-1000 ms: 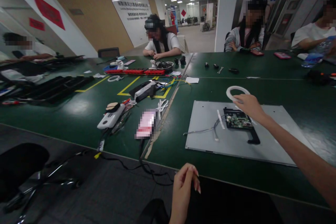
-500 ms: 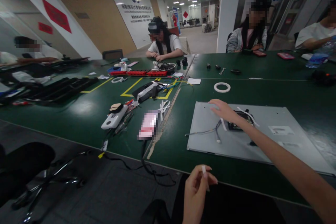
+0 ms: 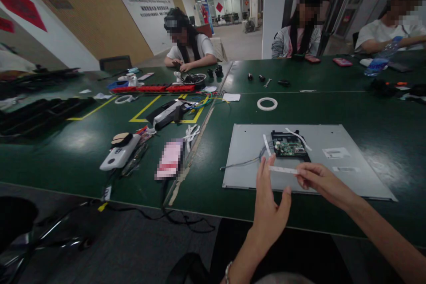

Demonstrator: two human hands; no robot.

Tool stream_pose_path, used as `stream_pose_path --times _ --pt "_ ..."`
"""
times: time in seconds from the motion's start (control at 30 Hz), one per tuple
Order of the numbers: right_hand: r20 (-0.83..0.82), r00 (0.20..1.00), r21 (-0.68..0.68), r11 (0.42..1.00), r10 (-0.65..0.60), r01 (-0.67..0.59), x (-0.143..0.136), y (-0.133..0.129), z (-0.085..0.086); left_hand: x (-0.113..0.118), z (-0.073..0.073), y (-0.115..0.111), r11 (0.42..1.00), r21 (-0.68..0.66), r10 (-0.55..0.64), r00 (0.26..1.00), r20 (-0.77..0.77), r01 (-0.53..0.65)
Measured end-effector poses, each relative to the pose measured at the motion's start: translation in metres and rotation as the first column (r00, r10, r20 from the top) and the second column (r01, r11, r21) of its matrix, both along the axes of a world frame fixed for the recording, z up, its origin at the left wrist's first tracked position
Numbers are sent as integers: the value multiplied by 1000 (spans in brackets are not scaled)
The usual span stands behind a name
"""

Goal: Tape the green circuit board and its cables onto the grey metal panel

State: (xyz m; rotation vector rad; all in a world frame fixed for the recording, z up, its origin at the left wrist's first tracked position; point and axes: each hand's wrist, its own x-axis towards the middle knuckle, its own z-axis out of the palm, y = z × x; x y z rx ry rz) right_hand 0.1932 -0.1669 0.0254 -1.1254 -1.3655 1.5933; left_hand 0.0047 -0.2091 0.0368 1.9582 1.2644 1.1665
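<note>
A short strip of white tape [image 3: 282, 170] stretches between my hands above the flat grey metal panel [image 3: 246, 146]. My right hand [image 3: 321, 182] pinches the strip's right end between thumb and fingers. The strip's other end meets the fingertips of my left hand [image 3: 271, 204], whose thumb stands well apart; whether it sticks there I cannot tell. Beyond my hands, a green circuit board [image 3: 290, 147] in a black frame sits on the panel. White tape pieces lie at both sides of the board, and a thin grey cable [image 3: 241, 163] runs left from it.
A tape roll [image 3: 267, 104] lies behind the panel. To the left are a pixelated phone [image 3: 169, 159], a white device [image 3: 120, 153] with a cable, and a black-and-silver item [image 3: 169, 113] inside yellow tape lines. Co-workers sit across the green table [image 3: 206, 142].
My right hand has drawn back from the panel's far left part and now grips the tape strip. My left hand has risen and opened its fingers. The view has shifted right.
</note>
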Motion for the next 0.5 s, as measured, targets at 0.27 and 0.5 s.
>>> stream_pose_path --times 0.27,0.5 --pt "123 925 10 932 -360 362 73 -1 -18 19 -22 10 1000 15 3 914 -406 3" --pt "335 838 169 902 -431 396 96 25 -29 38 -28 13 999 36 17 919 -393 -3"
